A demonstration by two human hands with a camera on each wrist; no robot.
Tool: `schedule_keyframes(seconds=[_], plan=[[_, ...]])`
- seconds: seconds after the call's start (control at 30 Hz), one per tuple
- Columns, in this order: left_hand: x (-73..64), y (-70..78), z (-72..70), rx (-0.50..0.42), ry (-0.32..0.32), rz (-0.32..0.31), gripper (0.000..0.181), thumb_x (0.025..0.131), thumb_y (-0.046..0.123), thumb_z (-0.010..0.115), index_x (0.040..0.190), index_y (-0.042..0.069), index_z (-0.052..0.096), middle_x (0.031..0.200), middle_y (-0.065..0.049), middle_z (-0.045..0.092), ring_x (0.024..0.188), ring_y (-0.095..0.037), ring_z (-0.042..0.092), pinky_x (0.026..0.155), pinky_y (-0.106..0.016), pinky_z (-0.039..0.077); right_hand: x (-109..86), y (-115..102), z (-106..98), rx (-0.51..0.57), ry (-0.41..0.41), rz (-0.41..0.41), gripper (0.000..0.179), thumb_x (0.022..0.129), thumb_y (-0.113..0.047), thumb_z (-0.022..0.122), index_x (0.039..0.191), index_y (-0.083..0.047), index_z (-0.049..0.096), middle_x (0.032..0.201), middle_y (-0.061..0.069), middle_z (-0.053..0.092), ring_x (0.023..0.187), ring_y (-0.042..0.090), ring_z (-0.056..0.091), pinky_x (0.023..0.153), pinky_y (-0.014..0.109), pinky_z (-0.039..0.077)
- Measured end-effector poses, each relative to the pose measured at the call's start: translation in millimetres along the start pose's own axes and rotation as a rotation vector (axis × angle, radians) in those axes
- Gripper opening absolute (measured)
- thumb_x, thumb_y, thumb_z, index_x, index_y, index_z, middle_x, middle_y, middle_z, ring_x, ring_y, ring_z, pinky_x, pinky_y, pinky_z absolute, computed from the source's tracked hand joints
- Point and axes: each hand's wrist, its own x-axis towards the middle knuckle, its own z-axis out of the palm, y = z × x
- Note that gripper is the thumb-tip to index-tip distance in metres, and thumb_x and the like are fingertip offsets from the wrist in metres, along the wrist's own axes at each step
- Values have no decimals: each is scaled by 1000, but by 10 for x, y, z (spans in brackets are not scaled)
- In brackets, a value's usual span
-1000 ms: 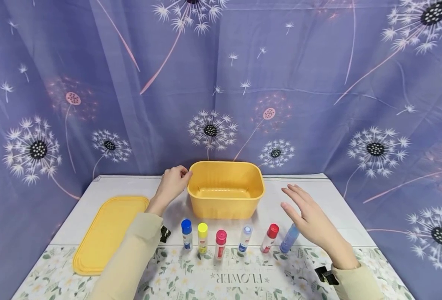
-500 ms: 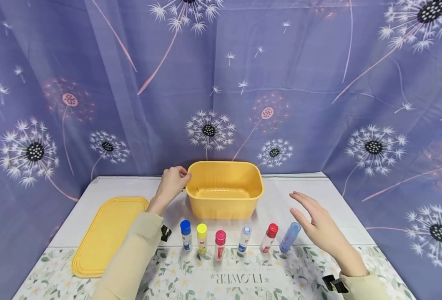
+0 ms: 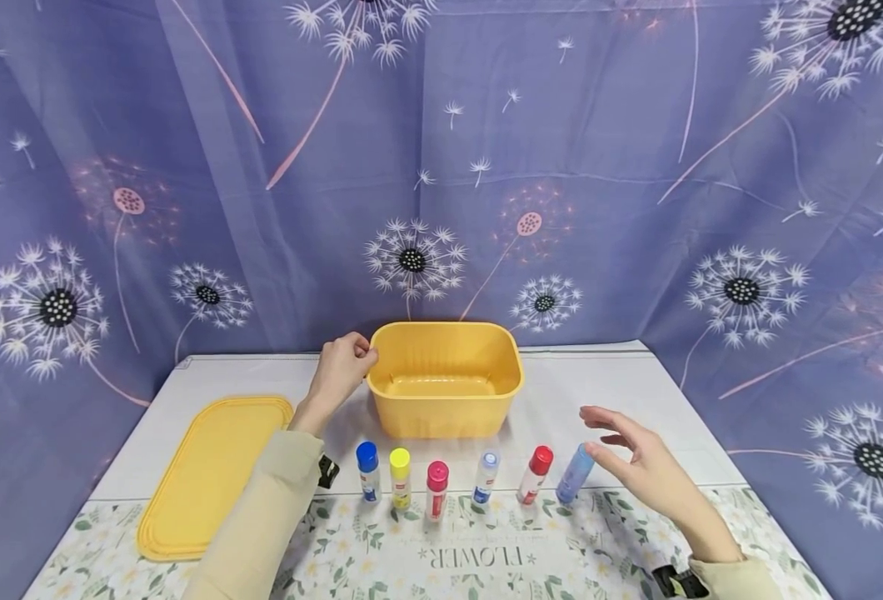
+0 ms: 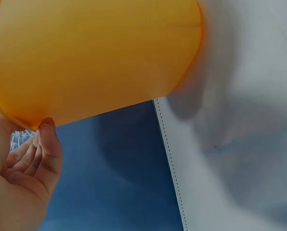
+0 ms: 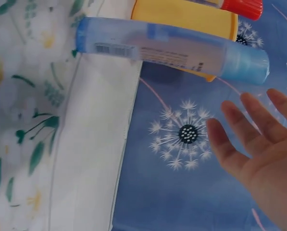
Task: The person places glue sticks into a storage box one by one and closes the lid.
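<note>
A deep yellow plastic bin (image 3: 441, 414) stands at the back middle of the table. My left hand (image 3: 339, 371) pinches its left rim between thumb and curled fingers, as the left wrist view also shows at the bin's corner (image 4: 95, 57). In front of the bin several slim capped tubes, like liquid glue bottles, stand in a row. Nearest my right hand (image 3: 647, 467) is the translucent blue one (image 3: 576, 475), its light blue cap (image 5: 246, 62) just beyond the fingertips in the right wrist view. The right fingers are spread and loosely bent, holding nothing.
A yellow lid (image 3: 212, 479) lies flat on the left. Along the row stand tubes with blue (image 3: 367, 457), yellow (image 3: 400, 462), pink (image 3: 437, 477), pale blue (image 3: 490, 462) and red (image 3: 541, 461) caps. A dandelion-print curtain (image 3: 441, 167) hangs behind the table.
My right hand moves slightly right, then lowers toward the blue tube, its thumb now overlapping the cap in the head view. The left hand keeps its hold on the bin's rim.
</note>
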Motion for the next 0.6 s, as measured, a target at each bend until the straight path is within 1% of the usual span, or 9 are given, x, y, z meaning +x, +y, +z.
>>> schedule_keyframes(seconds=[0.07, 0.17, 0.4, 0.6], plan=[[-3, -8, 13, 6, 9, 4, 18, 89, 21, 65, 93, 3, 65, 77, -7, 64, 60, -18, 60, 59, -32, 51, -25, 38, 6, 32, -15, 6, 51, 90, -4, 69, 137, -14, 53, 126, 3, 61, 114, 19, 56, 88, 29, 48], [-9, -15, 24, 10, 20, 11, 17, 89, 20, 65, 92, 3, 65, 77, -7, 64, 63, -19, 60, 61, -33, 51, -57, 91, 19, 45, -39, 13, 51, 87, -5, 72, 135, -13, 54, 122, 3, 62, 110, 20, 58, 85, 32, 50], [-12, -15, 24, 23, 20, 6, 18, 89, 20, 65, 92, 3, 65, 78, -7, 63, 70, -23, 60, 67, -35, 51, -126, 168, 41, 52, -97, 54, 47, 87, -12, 74, 131, -14, 56, 119, 0, 63, 105, 13, 60, 82, 37, 52], [-6, -10, 22, 29, 25, 13, 18, 89, 20, 66, 91, 3, 65, 78, -7, 64, 72, -24, 60, 69, -37, 51, -155, 214, 74, 50, -110, 70, 46, 87, -14, 75, 128, -11, 57, 120, 2, 63, 103, 11, 60, 82, 37, 52]])
